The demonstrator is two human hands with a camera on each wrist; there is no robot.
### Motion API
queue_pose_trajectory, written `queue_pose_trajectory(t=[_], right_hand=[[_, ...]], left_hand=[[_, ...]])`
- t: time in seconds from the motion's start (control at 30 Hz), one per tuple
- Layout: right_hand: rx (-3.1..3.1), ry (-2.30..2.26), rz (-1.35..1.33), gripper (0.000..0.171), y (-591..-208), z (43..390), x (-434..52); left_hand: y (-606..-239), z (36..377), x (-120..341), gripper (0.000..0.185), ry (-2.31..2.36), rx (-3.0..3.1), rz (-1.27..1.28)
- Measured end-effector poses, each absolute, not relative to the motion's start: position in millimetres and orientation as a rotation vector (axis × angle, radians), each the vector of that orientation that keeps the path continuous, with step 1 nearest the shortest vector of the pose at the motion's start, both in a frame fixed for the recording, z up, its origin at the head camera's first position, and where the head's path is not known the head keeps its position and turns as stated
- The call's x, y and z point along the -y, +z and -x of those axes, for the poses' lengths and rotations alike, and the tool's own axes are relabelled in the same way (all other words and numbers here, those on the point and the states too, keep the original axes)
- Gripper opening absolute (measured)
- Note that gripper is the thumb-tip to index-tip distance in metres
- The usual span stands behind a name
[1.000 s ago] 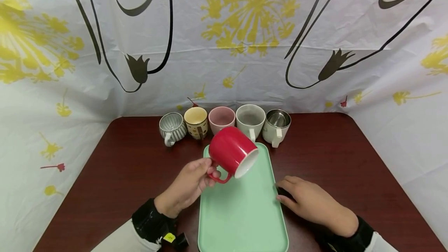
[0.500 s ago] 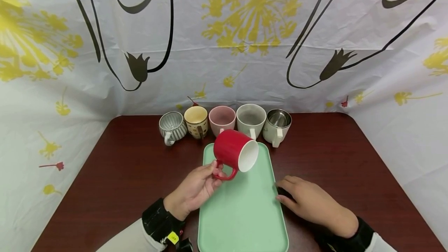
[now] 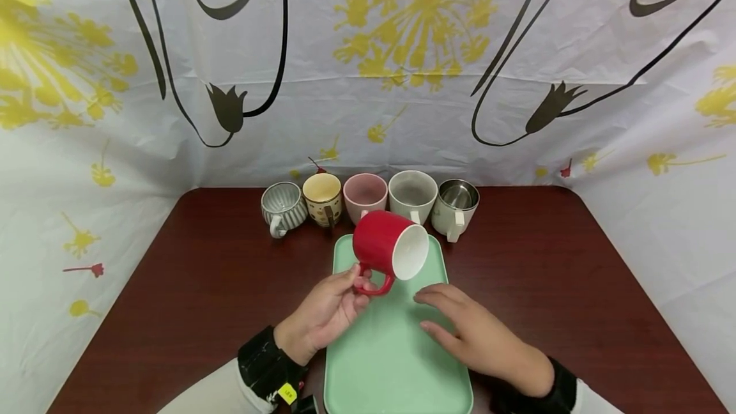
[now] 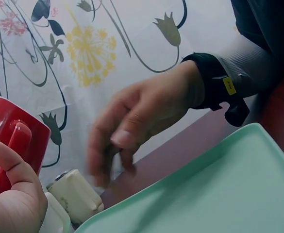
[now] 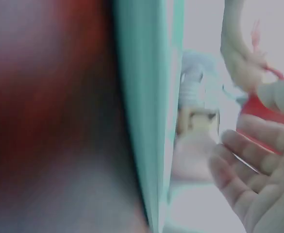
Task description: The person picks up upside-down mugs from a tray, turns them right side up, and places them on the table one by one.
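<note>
A glossy red mug with a white inside hangs over the far part of the green tray, tipped on its side with its mouth facing right. My left hand pinches its handle between thumb and fingers; the left wrist view shows the thumb laid across the handle. Over the tray's right half is my right hand, its fingers loosely extended and holding nothing. Those fingers appear spread in the right wrist view, with the red mug partly hidden behind them.
Along the table's back edge stands a row of cups: a grey ribbed cup, a yellow spotted cup, a pink cup, a white mug and a cream steel-lined mug. A patterned cloth hangs behind the dark table.
My left hand has moved slightly right with the red mug, turning its mouth from downward to sideways. My right hand has left the tray's right edge and come in over the tray.
</note>
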State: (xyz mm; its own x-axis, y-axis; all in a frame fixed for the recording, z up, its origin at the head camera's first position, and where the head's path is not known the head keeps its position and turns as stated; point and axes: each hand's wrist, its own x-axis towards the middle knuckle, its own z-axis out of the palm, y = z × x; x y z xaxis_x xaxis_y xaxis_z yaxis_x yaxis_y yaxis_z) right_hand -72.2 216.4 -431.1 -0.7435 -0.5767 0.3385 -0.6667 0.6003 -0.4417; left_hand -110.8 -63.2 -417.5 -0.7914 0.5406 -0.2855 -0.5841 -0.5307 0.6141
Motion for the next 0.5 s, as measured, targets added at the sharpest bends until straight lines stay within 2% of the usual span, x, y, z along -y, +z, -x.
queue_pose_trajectory(t=[0.1,0.2,0.5], right_hand=[[2.611,1.156,-1.043,0.046,-428,71,-198],[2.510,1.440,-1.028,0.045,-425,72,-180],[2.345,1.955,-0.700,0.025,-422,75,-152]], left_hand=[[-417,109,61,0.021,2.304,-0.943,0.065],[-418,107,61,0.020,2.313,-0.924,0.045],[-419,104,57,0.018,2.316,-0.914,0.065]])
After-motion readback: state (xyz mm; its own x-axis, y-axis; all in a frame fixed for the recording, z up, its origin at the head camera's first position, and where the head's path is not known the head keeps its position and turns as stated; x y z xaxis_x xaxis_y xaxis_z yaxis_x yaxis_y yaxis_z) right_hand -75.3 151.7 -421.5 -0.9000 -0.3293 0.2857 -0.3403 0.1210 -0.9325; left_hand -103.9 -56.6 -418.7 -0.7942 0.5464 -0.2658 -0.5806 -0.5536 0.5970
